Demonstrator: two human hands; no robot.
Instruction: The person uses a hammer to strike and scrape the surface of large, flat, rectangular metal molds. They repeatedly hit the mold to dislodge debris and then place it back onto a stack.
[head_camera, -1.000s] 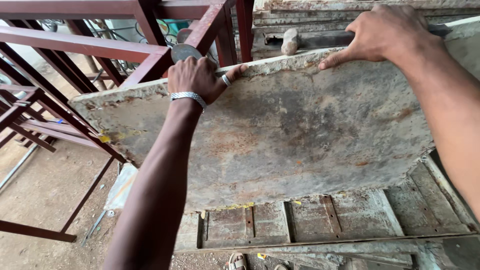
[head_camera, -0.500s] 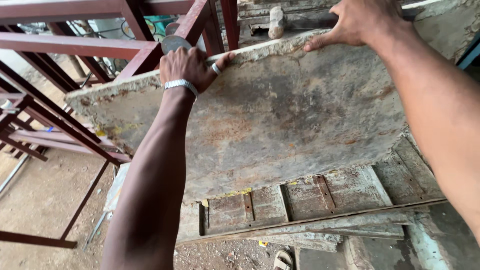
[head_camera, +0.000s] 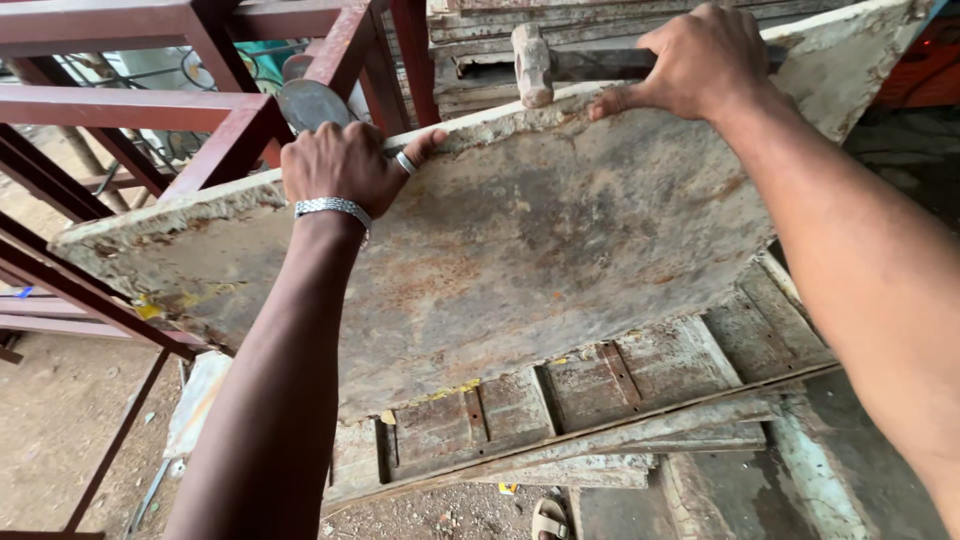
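Over the last second the rusty metal sheet has tipped further: its far edge now sits higher and closer to the camera, and more of the ribbed panel under it shows than before. Both hands have kept their places on that far edge, so the sheet looks to be lifted or swung as one piece, carried by the two grips and not sliding loose.

The left hand clamps the far edge near the sheet's left end, fingers curled over the rim and closed tight on it; a metal bracelet sits at the wrist and a ring on one finger. The right hand grips the same edge toward the right end, fingers wrapped over the top and shut on the metal.

The sheet is a broad flat plate, grey-brown with orange rust blotches, its rim crusted with pale flaking paint and a few yellow specks at the near edge. It hangs tilted above the stacked ribbed panels, its left corner just beside the dark red steel frame. A hammer head lies just past the far edge, between the hands. A sandal shows on the dirt floor below.
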